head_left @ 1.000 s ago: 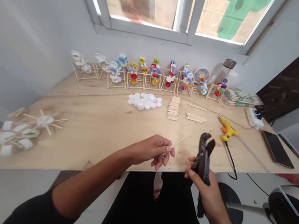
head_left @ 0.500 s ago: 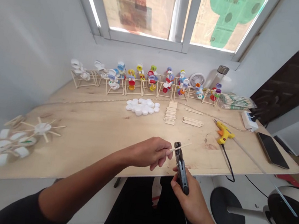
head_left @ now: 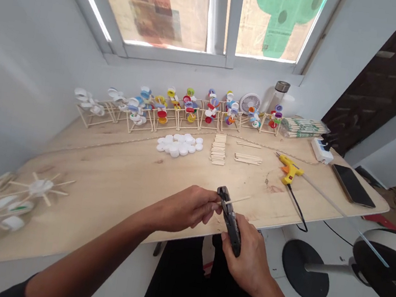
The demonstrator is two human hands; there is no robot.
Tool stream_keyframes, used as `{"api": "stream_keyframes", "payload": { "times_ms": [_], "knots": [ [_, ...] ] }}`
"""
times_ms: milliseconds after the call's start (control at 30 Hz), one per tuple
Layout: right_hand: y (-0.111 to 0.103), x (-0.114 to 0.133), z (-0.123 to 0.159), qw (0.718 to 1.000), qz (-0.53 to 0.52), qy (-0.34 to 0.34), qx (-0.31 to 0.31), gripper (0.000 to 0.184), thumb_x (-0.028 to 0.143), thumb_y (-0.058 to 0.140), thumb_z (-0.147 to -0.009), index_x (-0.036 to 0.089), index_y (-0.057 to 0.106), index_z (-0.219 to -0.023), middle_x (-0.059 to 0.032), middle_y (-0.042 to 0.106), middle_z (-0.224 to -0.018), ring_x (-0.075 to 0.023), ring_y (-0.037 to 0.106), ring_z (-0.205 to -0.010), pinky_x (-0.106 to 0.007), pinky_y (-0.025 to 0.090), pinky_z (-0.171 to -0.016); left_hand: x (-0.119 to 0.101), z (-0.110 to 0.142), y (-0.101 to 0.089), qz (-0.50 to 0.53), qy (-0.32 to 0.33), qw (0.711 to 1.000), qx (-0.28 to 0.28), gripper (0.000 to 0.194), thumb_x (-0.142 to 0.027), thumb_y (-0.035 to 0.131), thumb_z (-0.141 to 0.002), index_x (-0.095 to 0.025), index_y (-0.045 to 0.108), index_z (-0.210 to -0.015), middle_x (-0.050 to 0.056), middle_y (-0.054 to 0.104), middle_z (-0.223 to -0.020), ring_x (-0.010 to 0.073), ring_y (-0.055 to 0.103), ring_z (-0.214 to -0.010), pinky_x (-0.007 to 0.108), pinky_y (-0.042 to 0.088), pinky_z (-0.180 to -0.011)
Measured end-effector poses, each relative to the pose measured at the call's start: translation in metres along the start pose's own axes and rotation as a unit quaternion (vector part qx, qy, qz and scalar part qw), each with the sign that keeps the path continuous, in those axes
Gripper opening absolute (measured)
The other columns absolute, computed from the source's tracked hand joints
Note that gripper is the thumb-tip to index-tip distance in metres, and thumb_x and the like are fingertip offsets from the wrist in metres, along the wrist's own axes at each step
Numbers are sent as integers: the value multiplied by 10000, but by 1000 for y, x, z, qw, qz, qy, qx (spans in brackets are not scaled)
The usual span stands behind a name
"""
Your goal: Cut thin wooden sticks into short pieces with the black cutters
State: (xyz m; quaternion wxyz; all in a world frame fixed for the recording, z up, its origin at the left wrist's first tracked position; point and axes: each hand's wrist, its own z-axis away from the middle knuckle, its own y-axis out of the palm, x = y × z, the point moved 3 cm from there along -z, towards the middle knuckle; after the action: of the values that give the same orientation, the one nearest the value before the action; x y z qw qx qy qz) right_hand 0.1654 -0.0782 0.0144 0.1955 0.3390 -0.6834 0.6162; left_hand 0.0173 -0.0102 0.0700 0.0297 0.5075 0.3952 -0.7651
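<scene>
Brought the dark cutting tool [head_left: 230, 223] across since a second ago, from well apart on the right to right over the thin wooden stick [head_left: 239, 199]. Pinched the stick by its left end between thumb and fingertips of the left hand [head_left: 188, 210], leaving its free length pointing right and slightly away, past the tool's head. Set that head just beside the left fingertips, crossing the stick between the pinch and the free tip. Could not tell the exact gap between the blades. Wrapped the right hand [head_left: 249, 255] firmly about the handles, lower and to the right of the left hand. Held all of it above the front edge of the wooden tabletop [head_left: 114, 185]. Had the white caps [head_left: 179, 146] lying beyond the hands, near the ladder-like row of short sticks [head_left: 219, 149] and a small flat bundle [head_left: 248, 159]. Left the yellow glue gun [head_left: 291, 170] lying farther right, between the right hand and the phone [head_left: 353, 185].
</scene>
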Motion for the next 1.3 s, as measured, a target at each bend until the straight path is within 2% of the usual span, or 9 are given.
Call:
{"api": "stream_keyframes", "payload": {
  "times_ms": [200, 433, 800, 1300],
  "knots": [
    [4, -3, 1, 1000, 19, -2, -12, 178, 187, 468, -774, 199, 489, -950, -25, 590, -754, -205, 542, -701, -289, 380, -614, -4, 1, -4, -18, 5, 1000, -11, 232, -218, 319, -871, -155, 523, -779, -27, 519, -603, 55, 442, -467, 167, 362, -512],
    [8, -6, 2, 999, 15, 26, 15, 89, 227, 453, -796, 196, 479, -875, -16, 561, -694, -190, 536, -648, -265, 370, -578, 1, -2, -4, 48, -40, 998, 33, 265, -285, 314, -879, -149, 535, -828, -36, 495, -576, 51, 402, -413, 168, 350, -455],
    [12, -10, 2, 996, -59, 54, 35, 139, 272, 452, -821, 195, 496, -927, 13, 564, -654, -167, 546, -596, -256, 392, -584, 9, -14, -7, 114, -52, 988, 91, 255, -318, 371, -857, -133, 546, -831, -41, 487, -540, 50, 381, -400, 172, 323, -420],
    [12, -6, -4, 993, -83, 58, 53, 129, 267, 449, -824, 193, 498, -918, 26, 539, -643, -149, 524, -576, -237, 378, -555, 20, -19, -11, 202, -62, 971, 117, 249, -331, 438, -829, -117, 566, -823, -42, 487, -521, 48, 379, -394, 173, 298, -400]
  ]
}}
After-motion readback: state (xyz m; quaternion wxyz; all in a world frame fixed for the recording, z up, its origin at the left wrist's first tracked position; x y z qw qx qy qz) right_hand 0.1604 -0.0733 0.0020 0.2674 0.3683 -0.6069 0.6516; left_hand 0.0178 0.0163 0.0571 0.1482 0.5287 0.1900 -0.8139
